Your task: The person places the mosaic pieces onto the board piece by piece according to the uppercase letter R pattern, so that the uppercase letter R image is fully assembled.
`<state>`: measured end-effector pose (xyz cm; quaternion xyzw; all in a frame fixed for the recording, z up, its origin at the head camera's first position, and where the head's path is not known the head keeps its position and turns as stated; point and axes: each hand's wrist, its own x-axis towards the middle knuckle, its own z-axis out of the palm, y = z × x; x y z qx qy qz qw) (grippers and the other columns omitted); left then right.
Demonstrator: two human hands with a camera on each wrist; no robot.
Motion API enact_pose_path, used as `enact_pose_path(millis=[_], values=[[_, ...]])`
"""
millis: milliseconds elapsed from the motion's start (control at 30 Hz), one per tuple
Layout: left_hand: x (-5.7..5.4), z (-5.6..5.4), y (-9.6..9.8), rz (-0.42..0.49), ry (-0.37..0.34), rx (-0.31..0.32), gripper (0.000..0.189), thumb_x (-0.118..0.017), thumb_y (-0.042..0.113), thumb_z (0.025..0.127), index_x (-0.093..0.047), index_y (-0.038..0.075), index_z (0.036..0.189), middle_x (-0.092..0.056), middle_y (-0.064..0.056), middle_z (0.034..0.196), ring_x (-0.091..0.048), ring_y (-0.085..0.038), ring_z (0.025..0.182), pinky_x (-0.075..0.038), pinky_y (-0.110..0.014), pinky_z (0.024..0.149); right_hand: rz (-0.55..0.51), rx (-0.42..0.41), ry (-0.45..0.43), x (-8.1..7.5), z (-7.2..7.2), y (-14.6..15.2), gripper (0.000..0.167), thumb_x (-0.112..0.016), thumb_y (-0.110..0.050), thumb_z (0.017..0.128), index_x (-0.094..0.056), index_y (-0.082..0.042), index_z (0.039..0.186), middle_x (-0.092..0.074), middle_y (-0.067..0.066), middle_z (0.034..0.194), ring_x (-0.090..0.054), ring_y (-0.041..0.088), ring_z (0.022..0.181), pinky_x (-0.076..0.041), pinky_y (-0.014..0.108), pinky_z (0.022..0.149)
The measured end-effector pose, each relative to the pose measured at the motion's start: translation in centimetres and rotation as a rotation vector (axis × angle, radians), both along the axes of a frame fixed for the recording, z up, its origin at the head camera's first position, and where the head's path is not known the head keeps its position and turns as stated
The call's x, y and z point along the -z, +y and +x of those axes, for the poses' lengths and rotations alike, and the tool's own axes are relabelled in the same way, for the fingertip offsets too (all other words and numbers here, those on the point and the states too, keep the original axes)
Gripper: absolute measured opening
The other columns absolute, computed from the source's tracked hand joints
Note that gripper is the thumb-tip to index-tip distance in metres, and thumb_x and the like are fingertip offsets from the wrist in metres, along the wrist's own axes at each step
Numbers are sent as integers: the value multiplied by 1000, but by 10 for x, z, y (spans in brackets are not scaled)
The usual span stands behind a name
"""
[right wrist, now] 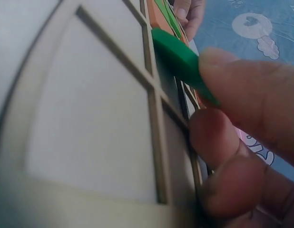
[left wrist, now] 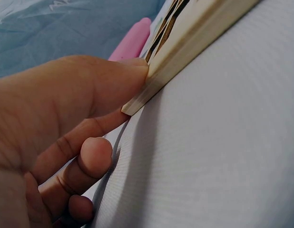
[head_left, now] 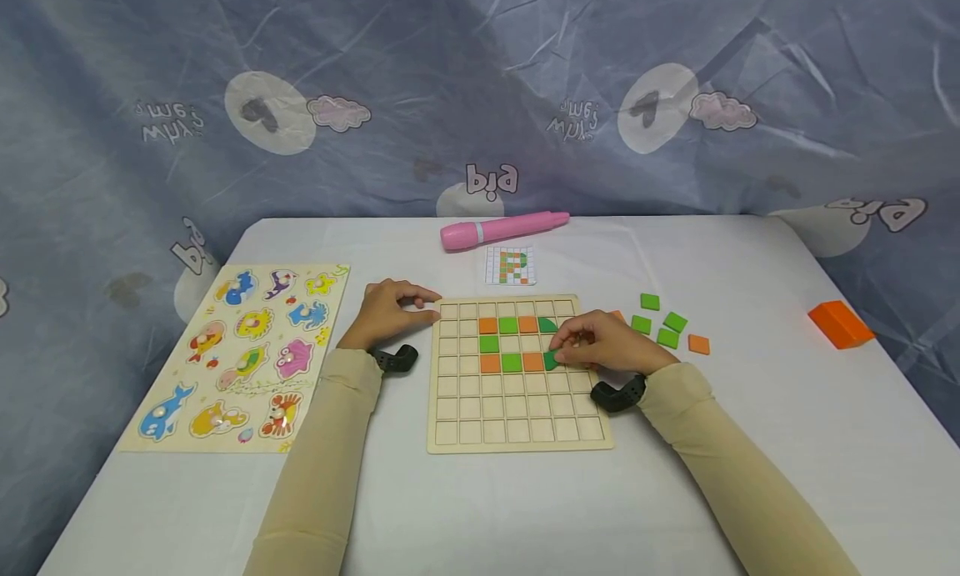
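Note:
A wooden grid board (head_left: 517, 453) lies flat in the middle of the table. Orange and light green square tiles (head_left: 508, 325) sit in several of its cells, with a dark green rounded tile (head_left: 547, 325) at the end of the upper row. My left hand (head_left: 390, 313) holds the board's far left corner between thumb and index finger; the other fingers are curled in the left wrist view. Over the right part of the grid, my right hand (head_left: 607, 343) pinches another dark green tile (right wrist: 178, 54) by thumb and finger, tilted over a cell beside an orange tile.
Loose green tiles (head_left: 667, 338) and an orange tile (head_left: 699, 344) lie right of the board. Beyond it are a small pattern card (head_left: 511, 266) and a pink pen-like stick (head_left: 517, 225). A sea-animal puzzle board (head_left: 240, 351) lies left; an orange block (head_left: 842, 324) stands far right.

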<state>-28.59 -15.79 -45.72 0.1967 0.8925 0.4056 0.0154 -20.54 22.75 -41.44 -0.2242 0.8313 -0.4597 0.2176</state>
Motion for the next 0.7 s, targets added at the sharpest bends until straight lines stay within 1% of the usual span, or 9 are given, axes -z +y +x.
enact_pose_path(millis=[133,267,400,567,700], values=[[0,0,0,-5,2,-6,31,-90,27,86,-86,13,113,-63,7,79,-53,-22,92,-25,-52,106,33,5,45,1,0,0,11,-79,-4,97,-77,3,106,-64,2,81,-50,9,61,-44,24,59],[0,-1,1,-9,3,-12,32,-90,27,85,-86,13,114,-63,7,78,-53,-21,92,-25,-52,105,69,7,96,2,1,-1,10,-81,-4,96,-78,0,104,-62,0,80,-51,10,68,-44,24,64],[-1,-1,1,-8,0,-10,32,-90,27,85,-86,13,114,-63,7,79,-54,-22,92,-25,-52,105,84,12,118,2,1,-1,10,-82,-4,95,-79,-2,103,-61,-1,80,-51,11,72,-43,25,67],[0,0,1,-4,-7,-12,32,-91,27,85,-86,13,114,-63,6,79,-53,-23,92,-25,-51,106,81,11,116,3,0,-1,12,-82,-5,95,-77,-1,105,-60,-2,81,-50,11,72,-42,24,68],[2,-1,0,-5,-6,-16,33,-91,27,85,-86,13,114,-63,6,79,-53,-23,92,-25,-52,105,41,3,67,4,-2,2,13,-78,-4,97,-76,1,109,-62,0,85,-50,10,70,-44,24,67]])
